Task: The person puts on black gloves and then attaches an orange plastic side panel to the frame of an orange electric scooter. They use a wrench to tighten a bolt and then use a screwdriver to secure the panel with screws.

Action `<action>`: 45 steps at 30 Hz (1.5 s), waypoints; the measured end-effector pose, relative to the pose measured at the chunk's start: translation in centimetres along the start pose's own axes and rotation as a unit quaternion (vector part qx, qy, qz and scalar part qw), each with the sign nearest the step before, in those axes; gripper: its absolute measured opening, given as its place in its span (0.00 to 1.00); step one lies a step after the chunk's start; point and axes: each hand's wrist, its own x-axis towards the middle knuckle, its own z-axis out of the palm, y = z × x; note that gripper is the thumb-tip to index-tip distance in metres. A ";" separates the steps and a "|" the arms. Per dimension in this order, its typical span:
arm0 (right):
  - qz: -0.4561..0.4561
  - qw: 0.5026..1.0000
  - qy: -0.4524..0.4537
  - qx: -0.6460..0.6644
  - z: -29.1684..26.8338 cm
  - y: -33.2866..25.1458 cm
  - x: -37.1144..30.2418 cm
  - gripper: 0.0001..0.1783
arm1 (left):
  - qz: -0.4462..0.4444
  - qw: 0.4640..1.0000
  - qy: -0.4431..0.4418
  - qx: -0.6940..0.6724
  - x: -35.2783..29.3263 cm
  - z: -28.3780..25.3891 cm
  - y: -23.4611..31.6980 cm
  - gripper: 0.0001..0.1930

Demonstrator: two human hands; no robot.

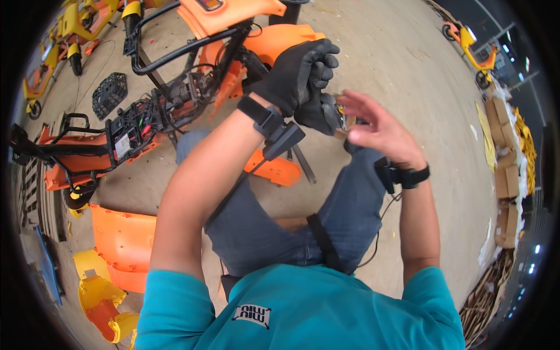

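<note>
My left hand (297,76), in a black work glove, is raised in front of me with its fingers curled. Below those fingers hangs what looks like a second black glove (319,114), gripped in that hand; the exact hold is partly hidden. My right hand (382,128) is bare, just right of the dangling glove, its fingers spread and a little blurred. No thing shows in its palm. Both wrists carry black straps with small devices. Partly covered behind the hands is a small item with yellow and shiny bits, too obscured to name.
A stripped orange scooter with a black tube frame (169,96) and bare wiring lies at left. Orange panels (125,239), yellow panels (96,286) and a black slatted part (109,95) lie on the floor. An orange strip (274,168) is near my knees. Cardboard boxes (506,172) line the right.
</note>
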 end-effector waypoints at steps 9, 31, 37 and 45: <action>0.044 0.967 0.044 0.247 -0.2 7.9 11.6 0.21 | 0.041 0.995 -0.055 0.069 3.2 -8.8 1.0 0.16; -0.008 0.942 0.050 0.332 -2.0 10.7 13.9 0.28 | -0.061 0.874 -0.015 0.483 4.9 -13.3 -0.1 0.11; 0.128 0.958 0.063 0.250 -3.3 12.0 13.2 0.16 | -0.046 0.909 0.114 0.398 4.3 -12.3 1.1 0.10; -0.029 0.915 0.236 0.327 -5.4 13.5 12.8 0.06 | 0.031 0.915 0.176 0.362 4.8 -11.6 0.5 0.10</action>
